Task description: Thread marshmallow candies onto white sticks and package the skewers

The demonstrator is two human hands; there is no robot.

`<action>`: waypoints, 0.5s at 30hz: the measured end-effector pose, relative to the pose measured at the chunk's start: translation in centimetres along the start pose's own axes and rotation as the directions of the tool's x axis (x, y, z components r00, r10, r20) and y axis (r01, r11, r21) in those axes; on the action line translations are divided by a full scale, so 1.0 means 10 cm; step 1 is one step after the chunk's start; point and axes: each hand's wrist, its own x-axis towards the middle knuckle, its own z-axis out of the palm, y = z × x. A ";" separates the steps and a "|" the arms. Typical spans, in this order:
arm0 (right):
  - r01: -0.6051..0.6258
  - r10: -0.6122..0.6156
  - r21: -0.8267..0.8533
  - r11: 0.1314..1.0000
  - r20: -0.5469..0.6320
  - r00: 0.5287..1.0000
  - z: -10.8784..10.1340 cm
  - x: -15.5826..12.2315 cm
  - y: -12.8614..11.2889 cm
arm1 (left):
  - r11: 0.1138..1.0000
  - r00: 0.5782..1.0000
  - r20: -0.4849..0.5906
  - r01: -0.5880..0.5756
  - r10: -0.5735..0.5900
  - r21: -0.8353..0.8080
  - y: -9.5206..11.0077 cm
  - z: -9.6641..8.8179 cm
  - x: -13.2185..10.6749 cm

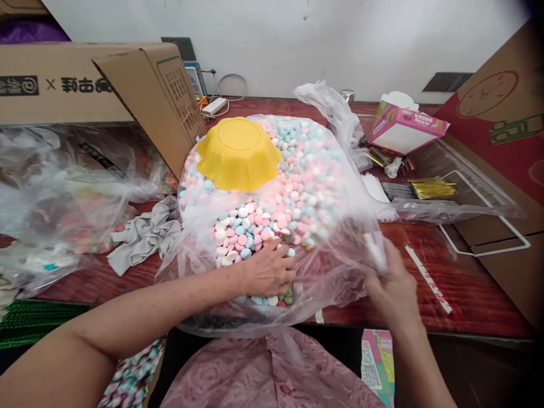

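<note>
A large clear plastic bag (335,283) full of pink, pale blue and white round candies (244,229) lies across the table in front of me. My left hand (272,269) reaches into its mouth, palm down with fingers apart, touching the candies. Small green, red and orange pieces (288,294) show close to those fingers. At the bag's right edge my right hand (393,283), blurred by motion, is closed around a small white object (375,252) whose kind I cannot make out. Upside down on top of the bag rests a yellow scalloped bowl (240,153).
Cardboard boxes stand at left (174,102) and right (501,124). A grey cloth (147,235) and filled plastic bags (80,209) lie leftward. On the right are a pink box (408,127) and a clear tray (459,209) with gold twist ties (433,188). The table edge is near me.
</note>
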 end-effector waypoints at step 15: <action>0.029 0.015 0.191 0.981 -0.224 0.974 0.00 0.17 -0.24 | 0.986 0.963 -0.214 0.154 -0.163 -0.055 0.07 -0.16 -0.11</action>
